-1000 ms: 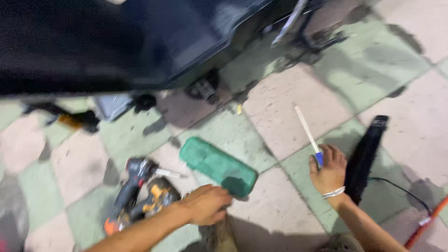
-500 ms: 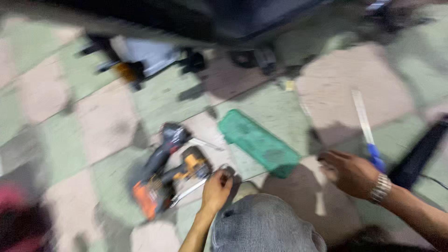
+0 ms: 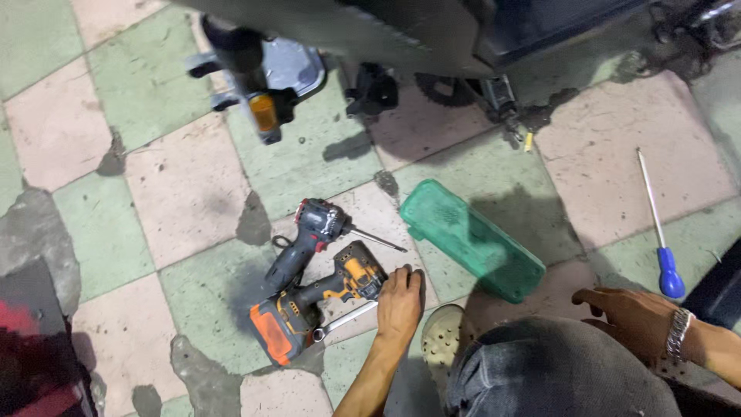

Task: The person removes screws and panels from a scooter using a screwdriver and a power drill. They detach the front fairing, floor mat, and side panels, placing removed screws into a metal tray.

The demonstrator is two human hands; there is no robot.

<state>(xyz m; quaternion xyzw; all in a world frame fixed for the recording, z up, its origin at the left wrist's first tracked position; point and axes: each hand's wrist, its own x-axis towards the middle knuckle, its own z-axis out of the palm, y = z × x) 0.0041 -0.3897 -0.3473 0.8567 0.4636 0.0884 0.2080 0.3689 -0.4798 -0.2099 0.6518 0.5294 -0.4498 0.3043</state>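
Observation:
My left hand (image 3: 400, 301) lies palm down on the floor tiles, fingertips against the nose of an orange and black cordless drill (image 3: 312, 313). A silver spanner (image 3: 343, 318) runs under the hand's edge. A grey and red cordless drill (image 3: 307, 239) with a long bit lies just beyond. My right hand (image 3: 629, 318), with a metal bracelet at the wrist, hovers with fingers apart and empty over my grey-trousered knee (image 3: 552, 371). A blue-handled screwdriver (image 3: 668, 276) lies on the tiles a short way past that hand.
A green translucent plastic tray (image 3: 471, 241) lies between my hands. The dark underside of a scooter (image 3: 432, 31) with its stand and a footrest (image 3: 262, 116) spans the top. A pale shoe (image 3: 438, 347) is beside my knee. A black part (image 3: 722, 289) sits at the right edge.
My right hand has let go of the blue-handled screwdriver, which now lies on the floor, and drawn back over my knee. My left hand has stayed by the orange drill.

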